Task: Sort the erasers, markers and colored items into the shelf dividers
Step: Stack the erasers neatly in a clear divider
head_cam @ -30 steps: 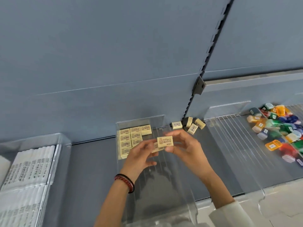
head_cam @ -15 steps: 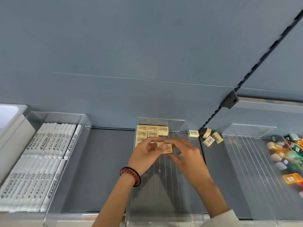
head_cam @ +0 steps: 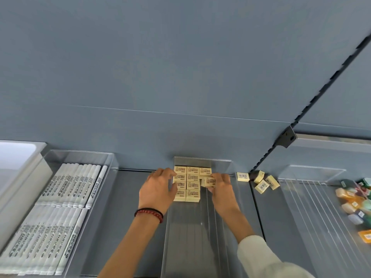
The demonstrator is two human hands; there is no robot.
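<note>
A person's right hand pinches a small cream rectangular eraser between thumb and fingertips. It is slightly tilted at the open slot in the third column, second row, of a block of matching cream erasers. The block lies flat at the far end of a clear plastic divider tray in the middle of a grey-blue shelf. To seat it well, the eraser likely needs levelling, printed face up, then a nudge left and far until it meets its neighbours. The hand should release only once it lies flat, or a tilted corner could ride up on the next eraser. Whether it already touches the block cannot be told. The left hand holds nothing. Its fingers are spread and gently bent, with the tips resting against the block's left column, a good brace against the rows sliding. Both forearms reach in from the near edge, the right one in a white sleeve. Four loose cream erasers wait on the shelf just right of the tray. White markers fill a clear tray at the left. Small multicoloured items lie heaped at the far right.
</note>
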